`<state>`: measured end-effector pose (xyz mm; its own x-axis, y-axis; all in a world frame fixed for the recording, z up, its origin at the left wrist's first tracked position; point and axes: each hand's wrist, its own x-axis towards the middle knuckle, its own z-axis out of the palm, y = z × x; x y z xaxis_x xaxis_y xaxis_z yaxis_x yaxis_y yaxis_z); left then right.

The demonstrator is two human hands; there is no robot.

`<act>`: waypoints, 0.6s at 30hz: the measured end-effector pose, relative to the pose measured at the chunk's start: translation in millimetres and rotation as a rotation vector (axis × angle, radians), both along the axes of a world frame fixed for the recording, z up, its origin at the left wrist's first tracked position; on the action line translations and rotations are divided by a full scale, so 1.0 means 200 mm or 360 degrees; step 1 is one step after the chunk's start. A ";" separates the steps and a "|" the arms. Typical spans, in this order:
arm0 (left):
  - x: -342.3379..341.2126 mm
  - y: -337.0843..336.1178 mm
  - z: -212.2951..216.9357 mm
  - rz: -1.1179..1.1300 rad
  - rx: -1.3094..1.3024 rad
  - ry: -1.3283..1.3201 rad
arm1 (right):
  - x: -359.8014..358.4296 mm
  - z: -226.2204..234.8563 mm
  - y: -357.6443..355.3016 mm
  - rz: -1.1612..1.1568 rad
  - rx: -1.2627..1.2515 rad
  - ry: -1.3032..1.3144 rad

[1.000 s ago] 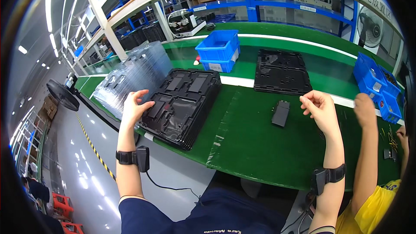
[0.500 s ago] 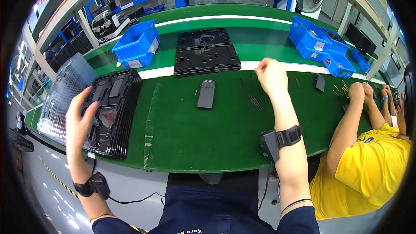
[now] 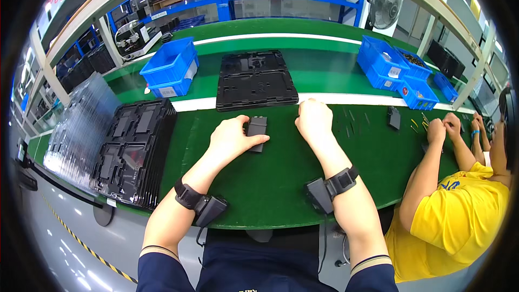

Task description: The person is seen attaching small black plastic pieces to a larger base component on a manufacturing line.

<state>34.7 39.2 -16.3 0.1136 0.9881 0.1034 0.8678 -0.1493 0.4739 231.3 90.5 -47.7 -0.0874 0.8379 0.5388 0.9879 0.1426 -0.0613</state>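
Note:
A dark grey rectangular block, like a small device casing, lies on the green bench mat in front of me. My left hand is at its left side, thumb stretched across the block and fingers apart by its left edge; whether it touches cannot be told. To the right, my right hand hovers over the mat with curled fingers pressed together; what they hold, if anything, is hidden. Thin dark strips lie scattered just right of that hand. Beyond the block rests a black moulded tray.
Stacked black trays and clear plastic trays stand at left. Blue bins sit back left, more blue bins back right. Another dark piece lies near a co-worker in a yellow shirt, whose hands are busy at right.
My left hand has swung from beside the tray stack rightward to the grey block. My right hand has moved left, nearer the block. The view has tilted slightly; the block stays put.

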 end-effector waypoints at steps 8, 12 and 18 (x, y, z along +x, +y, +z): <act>-0.02 0.06 -0.06 -0.0046 0.0016 -0.0197 | 0.04 0.16 -0.08 0.0615 -0.0307 0.1337; -0.03 0.06 -0.09 -0.0049 -0.0066 -0.0349 | 0.00 0.13 -0.08 0.0864 -0.0368 0.1423; 0.00 0.04 -0.09 -0.0051 0.0139 -0.0275 | -0.04 0.07 -0.09 0.0641 -0.0640 0.1040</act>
